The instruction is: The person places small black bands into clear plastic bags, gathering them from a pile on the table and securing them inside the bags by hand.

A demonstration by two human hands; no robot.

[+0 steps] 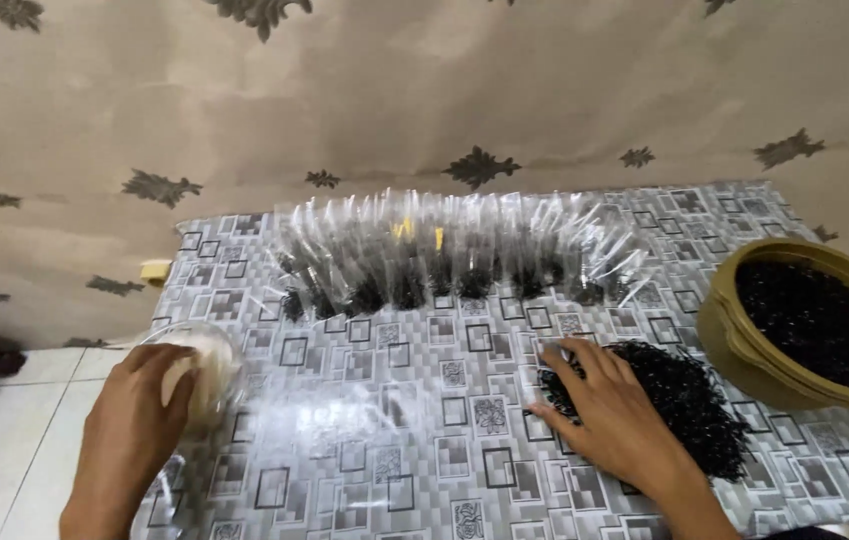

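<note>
Behind the worktop (394, 440), beyond where the hands reach, hangs a beige curtain (394, 90) printed with dark leaf-like motifs, its cloth lying in soft folds. The worktop wears a glossy grey covering patterned in squares and rectangles, catching a pale sheen of overhead light. Out past the left hand (129, 425), pale floor tiles (4, 440) show with thin dark joints.

the person's left hand (134, 420) grips a clear glass jar (206, 368) at the edge of the grey patterned tablecloth (394, 440). the right hand (609, 410) rests spread on a heap of small black pieces (689, 395), near an olive round bowl (744, 350) and a row of clear plastic packets (454, 250).
</note>
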